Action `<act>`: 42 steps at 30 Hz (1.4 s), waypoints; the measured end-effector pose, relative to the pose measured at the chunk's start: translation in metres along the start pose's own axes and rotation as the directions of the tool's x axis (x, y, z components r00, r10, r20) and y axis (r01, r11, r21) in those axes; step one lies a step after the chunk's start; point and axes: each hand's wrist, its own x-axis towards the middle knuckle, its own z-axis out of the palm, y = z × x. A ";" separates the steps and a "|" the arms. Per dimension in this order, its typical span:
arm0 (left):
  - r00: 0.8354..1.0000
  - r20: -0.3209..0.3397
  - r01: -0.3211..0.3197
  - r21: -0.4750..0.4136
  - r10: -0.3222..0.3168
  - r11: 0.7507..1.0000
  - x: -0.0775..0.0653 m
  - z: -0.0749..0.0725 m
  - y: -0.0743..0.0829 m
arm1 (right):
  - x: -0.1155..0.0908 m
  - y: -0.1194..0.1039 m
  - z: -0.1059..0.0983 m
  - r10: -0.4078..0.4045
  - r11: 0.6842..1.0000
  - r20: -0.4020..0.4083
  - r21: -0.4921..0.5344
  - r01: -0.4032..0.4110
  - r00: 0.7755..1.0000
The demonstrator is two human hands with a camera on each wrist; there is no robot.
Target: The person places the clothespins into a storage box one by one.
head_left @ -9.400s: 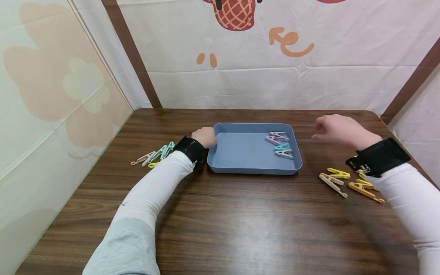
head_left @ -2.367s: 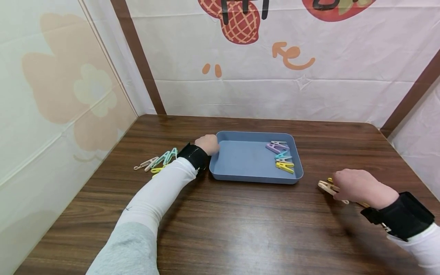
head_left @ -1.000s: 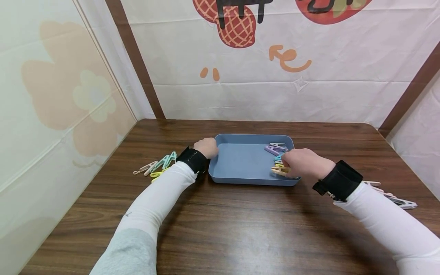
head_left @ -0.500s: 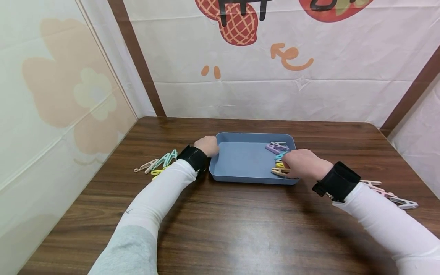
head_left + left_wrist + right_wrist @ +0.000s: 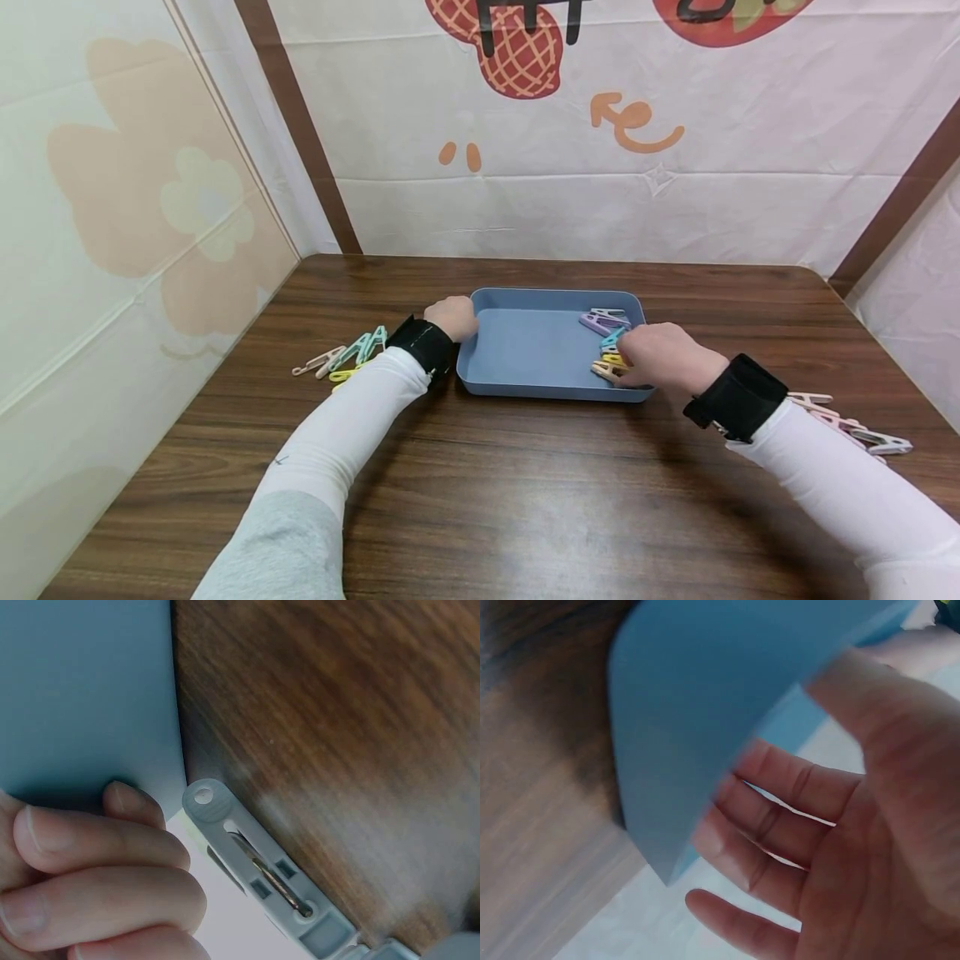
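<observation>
My left hand is at the left rim of the blue-grey tray, its fingers curled against the edge. In the left wrist view the curled fingers are beside the tray's wall. My right hand reaches over the tray's right side, thumb and fingertips at a beige clothespin. The tray wall hides those fingertips in the right wrist view. Behind the beige one, a yellow clothespin, a turquoise clothespin and a purple clothespin lie in a column, with others partly covered.
Left of the tray, several green, beige and yellow clothespins lie on the wooden table. Pink, white and grey clothespins lie at the right, partly under my right sleeve. A printed cloth hangs behind the table.
My right hand picked up the beige clothespin from the right of the table and brought it into the tray; it has since turned slightly. A yellow clothespin was added earlier. My left hand stayed put.
</observation>
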 end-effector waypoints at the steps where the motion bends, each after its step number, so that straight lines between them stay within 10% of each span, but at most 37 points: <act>1: 1.000 0.002 -0.001 -0.002 0.001 1.000 0.001 0.000 0.000 | -0.001 0.000 -0.003 0.009 1.000 0.001 0.019 -0.009 1.000; 18: 1.000 0.016 0.007 -0.004 -0.007 1.000 -0.003 -0.003 -0.001 | -0.039 0.037 -0.065 0.208 0.969 -0.063 0.152 -0.196 0.976; 35: 1.000 0.006 0.010 -0.008 -0.010 1.000 -0.001 0.000 -0.001 | -0.072 0.062 -0.009 0.222 0.930 0.265 0.232 -0.285 0.938; 42: 1.000 0.005 0.010 -0.008 -0.010 1.000 -0.004 -0.002 0.002 | -0.079 0.063 0.008 0.171 0.953 0.279 0.197 -0.231 0.945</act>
